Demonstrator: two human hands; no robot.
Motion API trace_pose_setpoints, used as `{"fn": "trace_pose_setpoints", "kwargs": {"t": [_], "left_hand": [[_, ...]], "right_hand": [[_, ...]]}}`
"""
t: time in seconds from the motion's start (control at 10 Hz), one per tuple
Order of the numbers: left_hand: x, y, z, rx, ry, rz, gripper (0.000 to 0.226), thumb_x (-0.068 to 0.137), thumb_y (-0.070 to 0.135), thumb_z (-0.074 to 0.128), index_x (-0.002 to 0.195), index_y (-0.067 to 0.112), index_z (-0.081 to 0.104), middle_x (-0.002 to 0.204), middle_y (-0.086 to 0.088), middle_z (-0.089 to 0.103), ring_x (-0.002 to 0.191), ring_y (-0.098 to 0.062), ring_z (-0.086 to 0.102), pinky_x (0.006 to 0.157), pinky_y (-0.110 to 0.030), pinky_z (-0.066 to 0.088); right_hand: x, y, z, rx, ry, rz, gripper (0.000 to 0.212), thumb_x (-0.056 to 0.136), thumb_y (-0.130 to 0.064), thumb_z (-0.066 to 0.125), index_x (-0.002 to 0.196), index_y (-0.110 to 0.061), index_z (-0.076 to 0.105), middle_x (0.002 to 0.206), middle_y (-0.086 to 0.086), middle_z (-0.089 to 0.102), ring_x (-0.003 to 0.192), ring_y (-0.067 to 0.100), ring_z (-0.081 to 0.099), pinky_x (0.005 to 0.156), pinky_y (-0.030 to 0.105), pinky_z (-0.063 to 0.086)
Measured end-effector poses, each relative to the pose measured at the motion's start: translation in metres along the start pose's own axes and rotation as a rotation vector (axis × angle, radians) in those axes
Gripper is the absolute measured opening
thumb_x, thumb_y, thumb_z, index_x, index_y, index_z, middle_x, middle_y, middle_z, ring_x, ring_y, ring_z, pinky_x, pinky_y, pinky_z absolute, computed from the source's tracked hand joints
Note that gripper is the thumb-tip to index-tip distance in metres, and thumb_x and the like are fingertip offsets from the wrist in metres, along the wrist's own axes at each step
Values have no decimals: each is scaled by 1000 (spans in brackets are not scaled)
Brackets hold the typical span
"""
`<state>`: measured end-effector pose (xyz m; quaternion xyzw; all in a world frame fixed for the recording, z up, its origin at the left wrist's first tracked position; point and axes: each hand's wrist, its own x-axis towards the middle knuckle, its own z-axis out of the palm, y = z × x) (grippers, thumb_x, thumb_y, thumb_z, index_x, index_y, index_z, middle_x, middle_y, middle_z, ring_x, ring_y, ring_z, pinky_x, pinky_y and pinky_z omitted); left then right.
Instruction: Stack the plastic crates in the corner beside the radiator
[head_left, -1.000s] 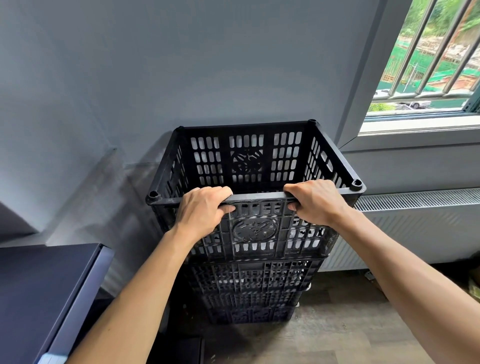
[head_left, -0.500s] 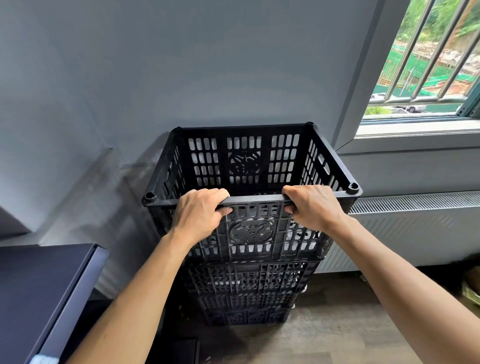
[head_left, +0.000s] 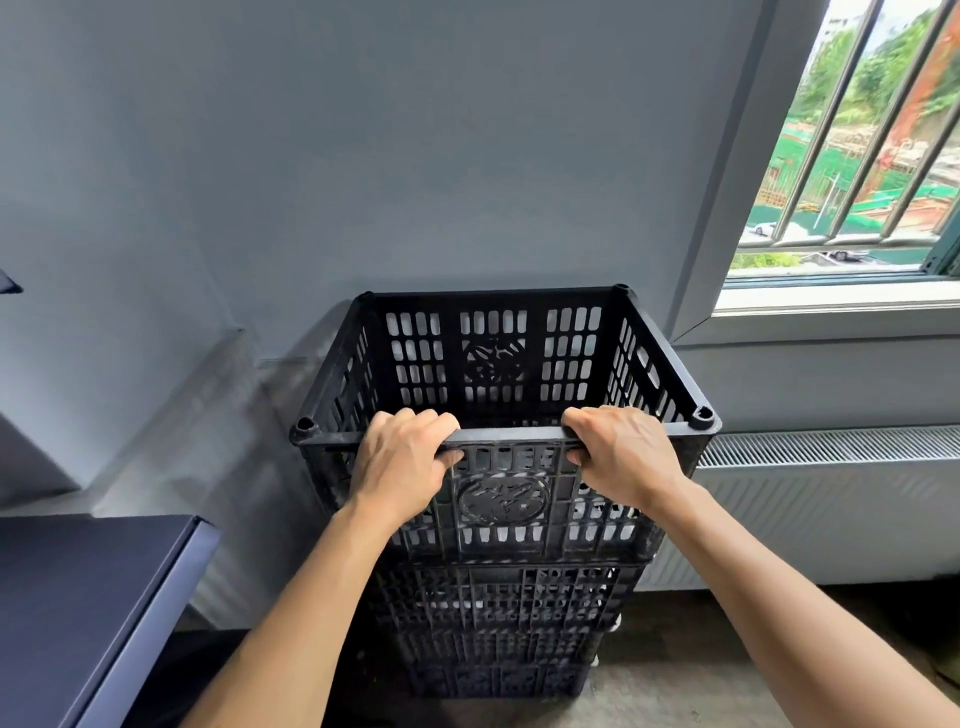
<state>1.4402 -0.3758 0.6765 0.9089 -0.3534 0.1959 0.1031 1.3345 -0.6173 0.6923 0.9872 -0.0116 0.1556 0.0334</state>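
Where the grey wall (head_left: 363, 156) rises beyond both hands, it takes up most of what I see from here, and up past the right hand a barred window (head_left: 857, 156) shows green ground outside. Under that window, out to the right of the right hand, a long white radiator (head_left: 831, 509) runs along the wall. Down to the left of the left hand, closer to the person, lies the flat top of a dark blue cabinet (head_left: 78, 597). Straight beneath the hands a stack of black plastic crates (head_left: 498, 623) stands on the grey floor (head_left: 675, 691), tucked into the corner with its right side just beside the radiator's end; how many crates are in that lower pile I cannot tell. On top of it sits the top crate (head_left: 493, 364), upright with its open side up and its slotted walls showing daylight through. The left hand (head_left: 400, 462) grips this crate's near rim left of the middle, fingers curled over the edge and thumb tucked under it. The right hand (head_left: 623, 457) clasps the same rim right of the middle in the same way. Between the two hands, just below the rim, a round moulded emblem (head_left: 503, 500) marks the near wall.
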Motion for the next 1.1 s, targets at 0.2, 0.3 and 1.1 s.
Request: {"fn": "trace_pose_setpoints", "kwargs": {"t": [0.2,0.3,1.1], "left_hand": [[-6,13,-1,-2,3,-90,20,83,38,67,99,31,58,88,15,56,89,-15,51,84,-36,32],[-13,20,0,-27,-8,-133,34,82,40,67,113,33,55,105,16,54,104,-15,48,96,-36,28],[-45,74,-28,-309,-66,-281,60,96,35,52,150,35,25,161,6,10,148,-7,-3,120,-34,-5]], "right_hand": [[-9,-2,6,7,44,39,17,80,-25,65,87,-23,50,78,-8,59,75,18,57,68,33,41],[-12,0,4,38,40,12,24,80,-28,64,99,-23,52,85,-6,58,79,19,56,72,34,41],[-41,24,-23,254,-87,-135,76,92,-30,61,155,-21,20,154,-1,34,143,19,27,118,30,15]]}}
